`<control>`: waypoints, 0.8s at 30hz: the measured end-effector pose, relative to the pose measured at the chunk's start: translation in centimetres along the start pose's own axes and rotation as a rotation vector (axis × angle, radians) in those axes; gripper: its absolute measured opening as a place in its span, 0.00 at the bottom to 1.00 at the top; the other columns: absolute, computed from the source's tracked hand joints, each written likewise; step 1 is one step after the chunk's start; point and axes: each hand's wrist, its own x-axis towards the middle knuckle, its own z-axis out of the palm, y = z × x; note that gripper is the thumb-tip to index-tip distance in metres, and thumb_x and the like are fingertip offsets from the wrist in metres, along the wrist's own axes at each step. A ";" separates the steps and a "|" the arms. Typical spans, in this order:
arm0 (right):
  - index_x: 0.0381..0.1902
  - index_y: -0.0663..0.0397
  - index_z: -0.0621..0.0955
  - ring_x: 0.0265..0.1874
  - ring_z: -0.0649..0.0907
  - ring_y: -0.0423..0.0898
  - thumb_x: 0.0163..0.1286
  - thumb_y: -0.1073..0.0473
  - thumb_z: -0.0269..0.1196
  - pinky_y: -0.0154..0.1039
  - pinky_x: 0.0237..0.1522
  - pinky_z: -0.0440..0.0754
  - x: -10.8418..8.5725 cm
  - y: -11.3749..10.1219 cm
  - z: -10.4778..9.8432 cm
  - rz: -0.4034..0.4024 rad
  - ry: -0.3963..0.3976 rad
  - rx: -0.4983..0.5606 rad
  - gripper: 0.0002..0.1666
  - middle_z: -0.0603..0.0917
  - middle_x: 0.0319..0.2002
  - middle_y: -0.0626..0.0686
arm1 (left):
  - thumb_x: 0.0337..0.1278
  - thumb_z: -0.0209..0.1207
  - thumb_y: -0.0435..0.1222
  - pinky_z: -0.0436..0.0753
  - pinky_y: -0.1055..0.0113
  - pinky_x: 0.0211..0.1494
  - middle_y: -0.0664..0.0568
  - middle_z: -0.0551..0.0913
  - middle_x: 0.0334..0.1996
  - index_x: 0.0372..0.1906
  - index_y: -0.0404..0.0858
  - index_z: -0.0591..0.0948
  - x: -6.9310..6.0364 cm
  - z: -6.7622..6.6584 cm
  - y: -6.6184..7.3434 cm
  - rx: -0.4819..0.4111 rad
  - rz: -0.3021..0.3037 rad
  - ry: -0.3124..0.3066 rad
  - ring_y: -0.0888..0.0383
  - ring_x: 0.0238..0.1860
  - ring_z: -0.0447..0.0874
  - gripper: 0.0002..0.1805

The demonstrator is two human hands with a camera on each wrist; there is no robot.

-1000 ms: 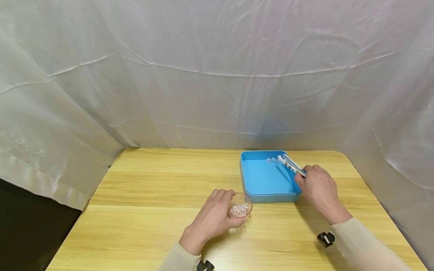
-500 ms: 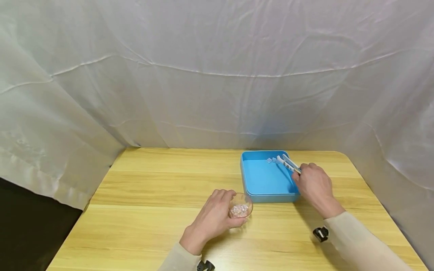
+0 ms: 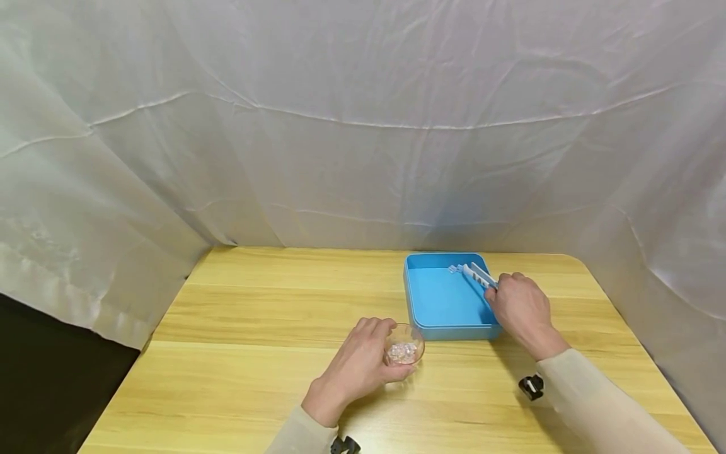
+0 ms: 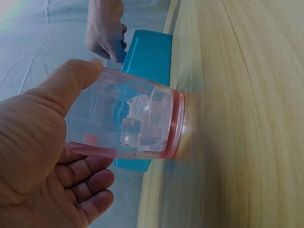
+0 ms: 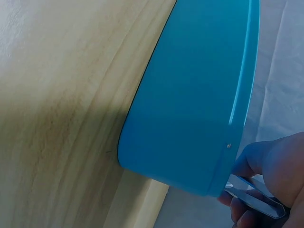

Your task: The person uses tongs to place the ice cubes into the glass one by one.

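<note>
My left hand (image 3: 363,359) grips a clear pink-tinted glass cup (image 4: 128,116) standing on the table, its thumb and a finger around the upper part. Clear cubes (image 4: 142,118) resembling ice lie in the bottom of the cup. Over the right side of a shallow blue box (image 3: 445,302), my right hand (image 3: 522,309) holds white tongs (image 3: 479,275) with dark marks. The tongs' tips reach down toward a few clear cubes (image 3: 455,268) at the box's back; whether they touch cannot be told. In the right wrist view the box wall hides the tips.
The wooden table (image 3: 255,315) carries the cup and the box, which sits just behind and right of the cup. A pale cloth curtain (image 3: 340,176) hangs around the back and sides. A dark area (image 3: 51,378) lies beyond the left edge.
My right hand has shifted slightly left toward the box with the tongs, whose tips stay near the cubes. The left hand and cup have stayed in place.
</note>
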 end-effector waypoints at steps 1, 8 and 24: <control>0.24 0.62 0.75 0.21 0.72 0.53 0.72 0.56 0.60 0.43 0.18 0.68 0.0 0.0 0.0 0.003 -0.004 -0.001 0.19 0.72 0.22 0.57 | 0.52 0.76 0.57 0.80 0.61 0.63 0.50 0.85 0.54 0.64 0.37 0.79 0.0 0.0 0.0 0.000 0.000 0.000 0.56 0.54 0.78 0.41; 0.24 0.62 0.75 0.21 0.73 0.54 0.72 0.56 0.60 0.44 0.18 0.69 0.2 -0.2 0.1 0.012 -0.019 -0.001 0.18 0.72 0.23 0.57 | 0.52 0.76 0.57 0.80 0.60 0.63 0.49 0.85 0.53 0.63 0.37 0.79 0.0 0.0 0.1 0.003 0.003 0.008 0.55 0.54 0.78 0.40; 0.22 0.60 0.74 0.21 0.72 0.53 0.72 0.56 0.60 0.43 0.19 0.68 -0.4 -0.1 -0.2 0.008 -0.045 -0.001 0.19 0.72 0.22 0.56 | 0.53 0.75 0.57 0.80 0.60 0.63 0.50 0.84 0.54 0.64 0.36 0.79 0.1 0.0 0.2 0.002 0.007 0.006 0.55 0.55 0.78 0.40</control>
